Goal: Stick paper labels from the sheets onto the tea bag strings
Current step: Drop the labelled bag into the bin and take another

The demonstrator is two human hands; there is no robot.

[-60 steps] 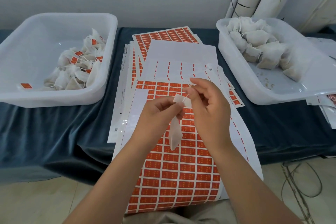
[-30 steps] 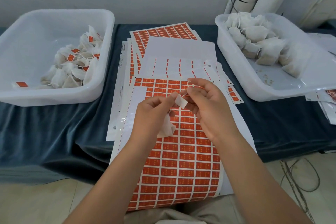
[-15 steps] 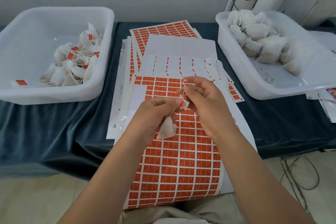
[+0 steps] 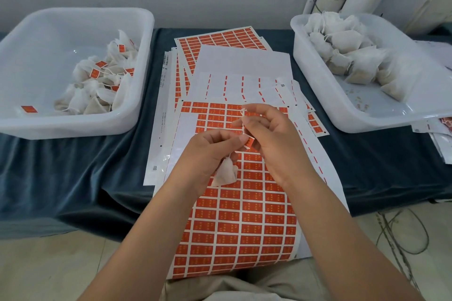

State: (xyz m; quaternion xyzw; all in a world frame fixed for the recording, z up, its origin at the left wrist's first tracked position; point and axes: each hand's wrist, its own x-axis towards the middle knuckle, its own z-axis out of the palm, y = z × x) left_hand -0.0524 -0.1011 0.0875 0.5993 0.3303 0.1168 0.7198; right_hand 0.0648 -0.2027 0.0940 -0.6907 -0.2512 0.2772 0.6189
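Above the orange label sheet (image 4: pixel 234 222) my two hands meet. A small orange paper label (image 4: pixel 248 142) sits between the fingertips of both hands, and my left hand (image 4: pixel 208 154) pinches it. A white tea bag (image 4: pixel 226 173) hangs below my left hand. My right hand (image 4: pixel 271 139) pinches the white string (image 4: pixel 243 120), which runs up from the label to a knot near my index finger. Whether the label is folded fully round the string I cannot tell.
A white bin (image 4: pixel 137 61) at the left holds several tea bags with orange labels. A white bin (image 4: pixel 325 105) at the right holds several unlabelled tea bags. More label sheets and emptied backing sheets (image 4: pixel 244 61) lie stacked on the dark blue cloth (image 4: pixel 73 178). Cables lie on the floor at the right.
The tea bag, hanging long two seconds ago, now sits bunched under my left hand. The white square between my fingers now shows its orange face. The hands stayed together above the sheet.
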